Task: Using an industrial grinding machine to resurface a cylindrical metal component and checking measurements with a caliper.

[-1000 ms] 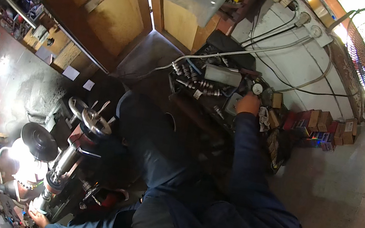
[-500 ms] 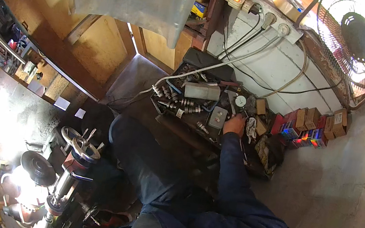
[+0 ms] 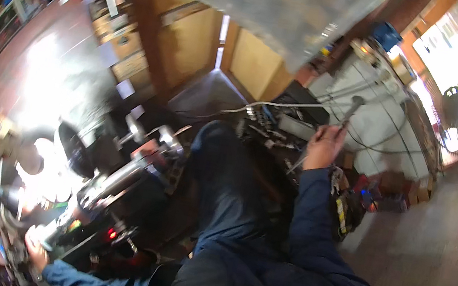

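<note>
My right hand (image 3: pixel 324 147) is wrapped round a long, thin metal tool (image 3: pixel 353 110), raised above the cluttered bench. Its rounded end points up and away, and the other end sticks out below my fist; blur hides its exact kind. My left hand (image 3: pixel 37 248) reaches to the far lower left, against the brightly lit machine (image 3: pixel 117 180) with its metal shaft and dark round disc (image 3: pixel 75 149). Glare and motion smear its fingers, so I cannot make out whether they grip anything.
Metal parts (image 3: pixel 264 132) and a pale block (image 3: pixel 297 127) lie on the bench ahead. Cables (image 3: pixel 293 103) run across it to the white wall. Small boxes (image 3: pixel 394 186) stand at the right, a fan (image 3: pixel 456 107) beyond. A hanging plastic sheet (image 3: pixel 265 0) is at the top.
My right hand has lifted off the bench with the long metal tool in it. My left hand has come into view at the machine. The whole view has swung to the left.
</note>
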The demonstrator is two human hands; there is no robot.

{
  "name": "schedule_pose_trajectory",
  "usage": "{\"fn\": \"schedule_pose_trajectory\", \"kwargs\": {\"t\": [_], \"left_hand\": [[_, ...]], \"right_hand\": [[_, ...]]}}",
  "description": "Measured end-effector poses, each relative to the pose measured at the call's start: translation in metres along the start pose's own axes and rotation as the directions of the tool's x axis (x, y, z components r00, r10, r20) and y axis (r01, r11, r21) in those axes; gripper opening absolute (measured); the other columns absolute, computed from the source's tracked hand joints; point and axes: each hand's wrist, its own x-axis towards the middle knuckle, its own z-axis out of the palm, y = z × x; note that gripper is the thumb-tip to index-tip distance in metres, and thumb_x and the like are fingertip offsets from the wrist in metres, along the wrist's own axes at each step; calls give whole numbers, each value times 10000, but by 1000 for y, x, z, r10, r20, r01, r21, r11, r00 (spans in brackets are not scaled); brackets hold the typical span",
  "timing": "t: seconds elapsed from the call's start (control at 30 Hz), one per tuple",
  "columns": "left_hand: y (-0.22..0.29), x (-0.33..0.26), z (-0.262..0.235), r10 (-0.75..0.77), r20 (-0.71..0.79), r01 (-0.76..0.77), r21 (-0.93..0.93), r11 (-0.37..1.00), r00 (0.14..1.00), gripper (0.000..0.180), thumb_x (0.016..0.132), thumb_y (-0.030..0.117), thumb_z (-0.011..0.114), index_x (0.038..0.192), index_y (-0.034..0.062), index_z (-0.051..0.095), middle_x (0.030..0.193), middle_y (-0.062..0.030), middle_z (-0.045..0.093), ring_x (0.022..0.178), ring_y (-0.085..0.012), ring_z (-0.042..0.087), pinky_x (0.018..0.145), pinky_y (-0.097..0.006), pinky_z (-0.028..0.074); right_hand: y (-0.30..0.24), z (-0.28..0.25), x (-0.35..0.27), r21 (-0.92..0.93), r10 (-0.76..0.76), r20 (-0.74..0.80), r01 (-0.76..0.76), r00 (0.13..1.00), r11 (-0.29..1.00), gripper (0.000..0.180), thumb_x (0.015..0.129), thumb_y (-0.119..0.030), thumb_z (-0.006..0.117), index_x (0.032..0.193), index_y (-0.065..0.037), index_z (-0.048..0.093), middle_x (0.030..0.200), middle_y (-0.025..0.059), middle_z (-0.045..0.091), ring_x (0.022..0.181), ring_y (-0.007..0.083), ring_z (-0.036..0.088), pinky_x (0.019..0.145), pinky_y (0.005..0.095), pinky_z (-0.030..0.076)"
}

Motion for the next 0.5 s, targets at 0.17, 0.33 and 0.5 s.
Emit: {"fn": "schedule_pose_trajectory", "kwargs": {"t": [0.17,0.33,0.5], "left_hand": [[51,-19,72,160,-194,-73,393,917,968,403,772,-77,483,1166,-18,551,1089,-117,602,1056,-222,549,977,-327,390],[95,-30,115,331,-417,-10,609,793,846,298,798,-65,538,1077,-10,626,975,-144,678,901,-226,639,856,-317,479],[107,-36,118,323,-511,5,540,841,796,265,813,-68,548,1046,-3,657,992,-152,686,911,-228,656,844,-313,500]], "right_hand": [[-83,76,-61,65,80,482,-127,872,990,562,970,-263,504,1469,-202,253,713,24,479,389,88,332,332,219,292],[-95,120,-129,29,133,777,-246,616,969,509,971,-218,496,1441,-179,304,636,13,411,380,73,315,339,218,294],[-61,143,-184,-115,298,830,-379,471,918,271,936,-228,543,1153,-78,482,644,-3,405,398,55,307,340,202,256]]}}
